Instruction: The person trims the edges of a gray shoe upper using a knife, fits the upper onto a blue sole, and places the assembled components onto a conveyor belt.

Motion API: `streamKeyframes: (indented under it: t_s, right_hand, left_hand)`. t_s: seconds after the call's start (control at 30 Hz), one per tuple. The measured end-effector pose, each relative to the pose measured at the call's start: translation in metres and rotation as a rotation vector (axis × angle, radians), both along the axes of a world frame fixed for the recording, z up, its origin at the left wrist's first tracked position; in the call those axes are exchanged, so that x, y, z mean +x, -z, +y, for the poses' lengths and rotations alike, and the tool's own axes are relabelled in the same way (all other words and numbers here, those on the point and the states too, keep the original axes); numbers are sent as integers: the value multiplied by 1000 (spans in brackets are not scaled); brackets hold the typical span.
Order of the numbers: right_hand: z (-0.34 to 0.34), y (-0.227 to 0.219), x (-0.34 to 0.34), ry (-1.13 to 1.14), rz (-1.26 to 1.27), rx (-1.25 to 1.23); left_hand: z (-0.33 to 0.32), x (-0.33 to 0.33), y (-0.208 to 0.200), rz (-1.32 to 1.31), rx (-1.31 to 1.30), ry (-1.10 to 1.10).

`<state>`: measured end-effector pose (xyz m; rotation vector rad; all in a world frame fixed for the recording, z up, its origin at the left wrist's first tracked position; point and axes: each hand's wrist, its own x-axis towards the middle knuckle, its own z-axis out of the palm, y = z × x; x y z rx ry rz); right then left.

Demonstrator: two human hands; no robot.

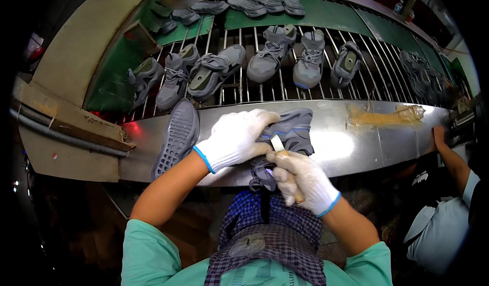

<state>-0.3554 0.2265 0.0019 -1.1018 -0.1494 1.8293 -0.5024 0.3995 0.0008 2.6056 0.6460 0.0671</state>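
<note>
A grey shoe upper (295, 126) lies tilted on the metal ledge, its laced part hanging toward me over the front edge. My left hand (235, 137), in a white knit glove, is closed on its left side. In my gloved right hand (304, 178) is a brush (276, 142), whose pale flat head rests against the upper near a blue line. Most of the brush's handle is hidden by my fingers. A grey outsole (178, 136) stands left of my left hand, its studded tread toward me.
Behind the metal ledge (333, 156) runs a roller conveyor (374, 77) carrying several grey laced shoes (270, 54). Several grey soles (247, 5) lie on the green strip beyond. Yellowed tape (384, 116) covers part of the ledge. At the right, another person's arm (453, 159) reaches the ledge.
</note>
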Motion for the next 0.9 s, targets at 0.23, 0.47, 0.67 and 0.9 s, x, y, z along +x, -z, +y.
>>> streamKeyframes:
  t_s: [0.23,0.47,0.67,0.9]
  right_hand:
    - [7,23,-35,218,-178,0]
    - [-4,57,-36,123,-894,225]
    - [-2,33,-52,355,81,86]
    - [-2,80,-44,125,-1629,426]
  left_hand:
    - [0,-9,6,-54,4,2]
    - [1,-9,13,-116,87,49]
    - [0,-13,12,-94,91,47]
    - [0,-12,17,-128,80,26]
